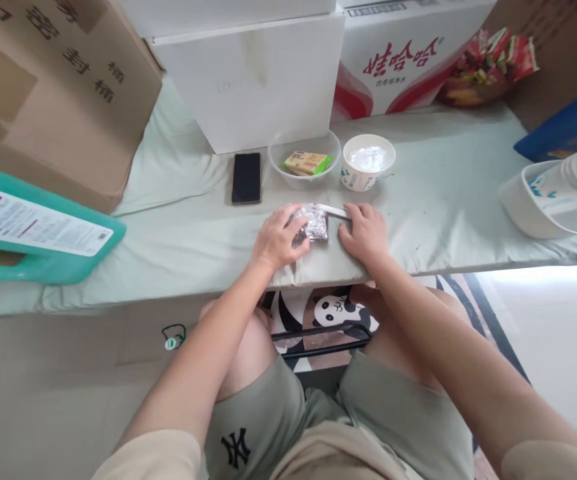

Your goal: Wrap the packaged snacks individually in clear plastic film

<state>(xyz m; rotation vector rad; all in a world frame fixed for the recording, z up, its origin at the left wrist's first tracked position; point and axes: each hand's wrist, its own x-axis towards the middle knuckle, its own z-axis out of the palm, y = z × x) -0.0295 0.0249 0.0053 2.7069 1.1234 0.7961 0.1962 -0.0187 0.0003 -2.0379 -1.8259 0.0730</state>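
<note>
On the cloth-covered surface, my left hand (281, 239) curls its fingers and thumb around a small block in shiny clear plastic wrap (316, 223). The block looks dark underneath. A thin white strip (337, 211) runs from the top of the block to my right hand (367, 230), whose fingertips close over its far end. Whether the strip is a tool or a flat band, I cannot make out. Just beyond my hands are a clear plastic bowl (277, 162) with a green-edged snack packet (307, 162) inside and a white paper cup (360, 180) holding crumpled clear plastic.
A black phone (246, 178) lies left of the bowl. White boxes (263, 87) and a brown carton (68, 127) stand behind, with a teal container (43, 227) at left. At right is a white tub (533, 207) with cups; a snack bowl (473, 93) sits at the back.
</note>
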